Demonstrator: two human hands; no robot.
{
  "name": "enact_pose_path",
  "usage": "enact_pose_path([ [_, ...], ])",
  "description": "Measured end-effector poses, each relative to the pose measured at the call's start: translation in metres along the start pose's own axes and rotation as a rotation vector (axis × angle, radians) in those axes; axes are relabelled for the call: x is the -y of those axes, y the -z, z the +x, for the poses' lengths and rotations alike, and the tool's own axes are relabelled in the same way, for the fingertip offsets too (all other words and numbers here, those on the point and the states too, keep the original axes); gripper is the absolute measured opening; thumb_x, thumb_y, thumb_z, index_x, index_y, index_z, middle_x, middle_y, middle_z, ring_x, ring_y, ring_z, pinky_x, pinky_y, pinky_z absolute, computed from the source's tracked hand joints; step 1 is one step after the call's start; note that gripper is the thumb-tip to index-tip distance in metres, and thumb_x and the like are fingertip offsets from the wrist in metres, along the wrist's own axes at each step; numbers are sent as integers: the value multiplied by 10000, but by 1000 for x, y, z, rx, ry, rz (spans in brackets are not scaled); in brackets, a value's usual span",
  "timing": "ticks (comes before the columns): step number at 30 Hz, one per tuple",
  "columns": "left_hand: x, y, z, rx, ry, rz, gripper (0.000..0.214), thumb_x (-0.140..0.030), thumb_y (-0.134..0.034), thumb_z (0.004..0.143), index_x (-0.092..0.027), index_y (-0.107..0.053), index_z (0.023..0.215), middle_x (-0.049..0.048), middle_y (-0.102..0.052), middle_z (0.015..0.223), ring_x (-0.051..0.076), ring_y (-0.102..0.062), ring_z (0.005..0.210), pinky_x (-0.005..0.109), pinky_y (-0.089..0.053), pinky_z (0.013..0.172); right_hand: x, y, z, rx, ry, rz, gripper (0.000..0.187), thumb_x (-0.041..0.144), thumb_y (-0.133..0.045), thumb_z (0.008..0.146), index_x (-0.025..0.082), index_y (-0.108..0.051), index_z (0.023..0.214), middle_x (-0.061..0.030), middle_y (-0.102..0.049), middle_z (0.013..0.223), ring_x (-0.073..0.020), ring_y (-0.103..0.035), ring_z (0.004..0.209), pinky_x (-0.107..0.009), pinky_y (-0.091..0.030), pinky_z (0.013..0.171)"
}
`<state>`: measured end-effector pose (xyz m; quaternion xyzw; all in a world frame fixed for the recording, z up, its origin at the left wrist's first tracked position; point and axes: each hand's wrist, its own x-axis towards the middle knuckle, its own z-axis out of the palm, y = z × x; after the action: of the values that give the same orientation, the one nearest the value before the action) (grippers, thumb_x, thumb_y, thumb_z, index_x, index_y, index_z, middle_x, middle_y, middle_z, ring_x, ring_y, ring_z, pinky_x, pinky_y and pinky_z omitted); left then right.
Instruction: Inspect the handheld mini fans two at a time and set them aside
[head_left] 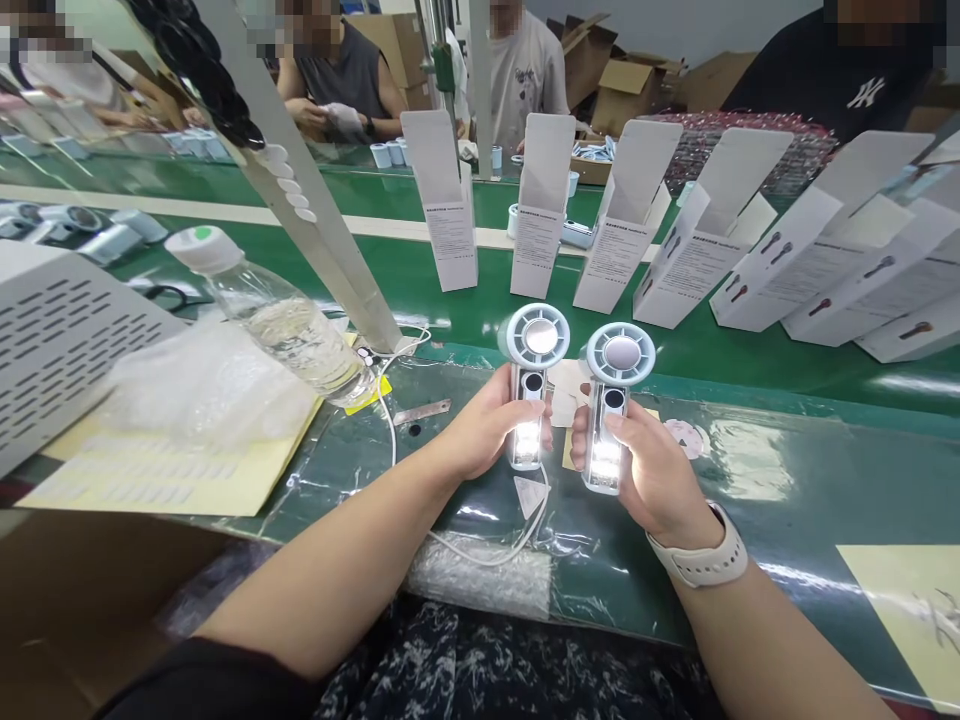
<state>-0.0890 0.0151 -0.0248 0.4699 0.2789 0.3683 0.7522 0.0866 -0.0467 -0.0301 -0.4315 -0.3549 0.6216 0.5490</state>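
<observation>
1. Two sets of fingers are curled around handles. The left hand [487, 430] grips the left handheld fan [538, 337], its thumb laid on the handle's front and its fingertips showing past the far edge.
2. The right hand [660, 470] grips the right handheld fan [621, 353] in mirrored fashion, thumb in front, fingers wrapped behind.
3. Both fans are pale blue, held heads up, side by side and apart, above the near edge of the surface [765, 530]. Each has a spoked round head, a dark oval button and a brightly glowing handle front.
4. A white cable [540, 520] loops beneath the left fan; whether it is plugged in cannot be told.
5. A pale wristband [709, 560] encircles the right wrist.
6. Left of the hands lie a metal strip [422, 411], a clear plastic bottle [300, 340] with a white cap, and a plastic bag [202, 390] on cream paper [285, 465], beside a slotted grey casing [75, 330].
7. Beyond the fans, a row of white cartons [534, 245], flaps raised, stands on a green strip [465, 325].
8. Farther back, several co-workers [345, 80] occupy the opposite side, with brown cardboard boxes [626, 90] behind.
</observation>
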Motion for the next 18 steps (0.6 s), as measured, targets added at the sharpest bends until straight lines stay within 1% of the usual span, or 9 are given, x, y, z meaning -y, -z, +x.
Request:
enact_pose_path([
  [5,-1,2,-1,26,-27,44,305,-275,-679,770,-180,-478,979,31,-640,838,174,-653,677,340,-509,621,3,-1,-1,-19,9,-5,167,362,-654,826,229,-567,875,-6,-623,783,-154,-576,573,-329,-500,519],
  [7,-2,1,-1,-4,-18,84,288,-265,-673,785,-175,-491,990,50,-660,878,178,-665,707,342,-521,643,5,-1,-2,-38,-5,11,192,370,-675,813,225,-560,867,-9,-632,786,-150,-573,571,-322,-498,512],
  [9,-2,1,-1,-50,3,117,343,-287,-706,796,-176,-484,1033,72,-675,954,179,-676,719,342,-535,647,6,0,-2,-40,-14,38,224,387,-690,810,224,-554,884,-15,-649,773,-148,-567,556,-305,-478,481],
  [11,-2,0,-2,-99,14,143,463,-355,-768,781,-187,-448,1070,87,-688,989,171,-677,680,325,-534,608,8,1,-1,-34,-3,81,261,415,-706,820,227,-558,926,-14,-661,751,-143,-558,541,-278,-451,452],
  [13,-3,-1,-3,-124,30,151,513,-483,-753,798,-206,-403,1052,77,-705,926,161,-661,598,302,-512,537,9,0,-2,-12,-3,136,299,483,-694,847,227,-584,955,-17,-673,745,-135,-548,525,-265,-443,442],
  [15,-3,-2,-6,-115,56,125,487,-573,-670,842,-227,-370,1009,42,-702,839,164,-643,534,296,-496,487,10,-1,-2,2,-19,166,351,563,-635,886,218,-638,949,-38,-697,776,-142,-574,544,-290,-499,489],
  [16,-3,-2,-7,-99,63,112,461,-585,-630,863,-231,-369,1001,28,-695,814,171,-645,529,302,-500,483,11,-1,-2,-2,-23,171,377,587,-603,904,218,-668,951,-52,-715,815,-157,-610,587,-315,-540,543],
  [18,-2,-2,-11,-58,43,105,419,-556,-608,880,-226,-395,1026,25,-688,811,190,-672,580,320,-523,525,11,-2,-3,-18,-13,168,397,601,-568,928,239,-716,992,-68,-745,930,-204,-683,744,-373,-598,686],
])
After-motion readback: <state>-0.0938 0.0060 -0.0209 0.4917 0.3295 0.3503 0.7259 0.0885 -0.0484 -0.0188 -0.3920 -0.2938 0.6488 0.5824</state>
